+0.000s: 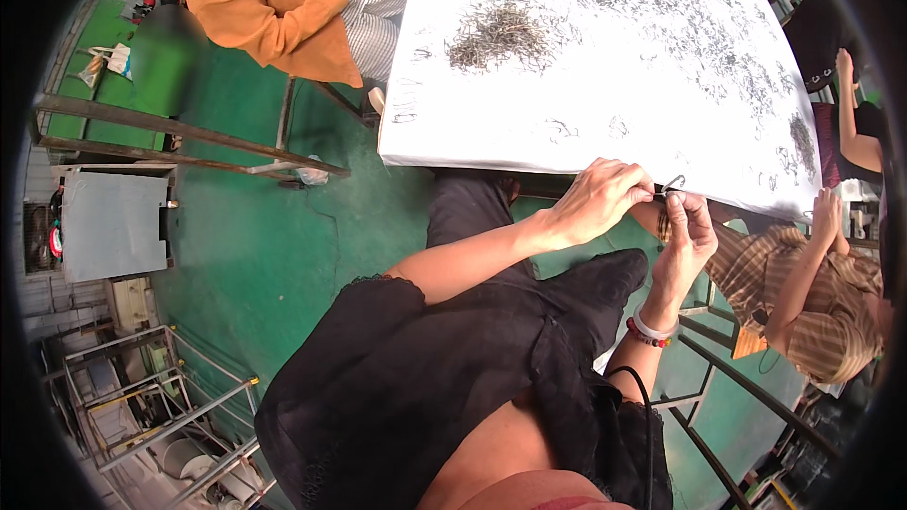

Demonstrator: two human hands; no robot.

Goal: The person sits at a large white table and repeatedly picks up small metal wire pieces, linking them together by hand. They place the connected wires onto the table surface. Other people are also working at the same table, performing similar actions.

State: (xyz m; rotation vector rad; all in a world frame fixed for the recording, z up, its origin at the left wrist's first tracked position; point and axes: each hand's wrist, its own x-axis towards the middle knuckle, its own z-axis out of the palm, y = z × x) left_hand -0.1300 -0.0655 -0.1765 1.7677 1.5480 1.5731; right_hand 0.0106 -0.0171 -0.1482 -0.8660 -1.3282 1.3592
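At the near edge of a white-covered table (510, 137), both my hands meet fingertip to fingertip. Between them shows a small dark curved piece, like a bent wire hook (675, 181); its exact kind is too small to make out. My right hand (690, 231) pinches it between thumb and fingers. My left hand (605, 200) is closed in a pinch against its left side, fingertips touching it. On the white cover lies a dense pile of thin dark wire-like pieces (501, 35), with many more scattered (699, 47) toward the far right.
A person in an orange jacket (274, 9) sits at the far left. Another in a striped brown shirt (784, 293) sits close on my right, with more people beyond. Metal frames (189, 137) stand on the green floor (236, 255). A black cable (647, 406) hangs by my right arm.
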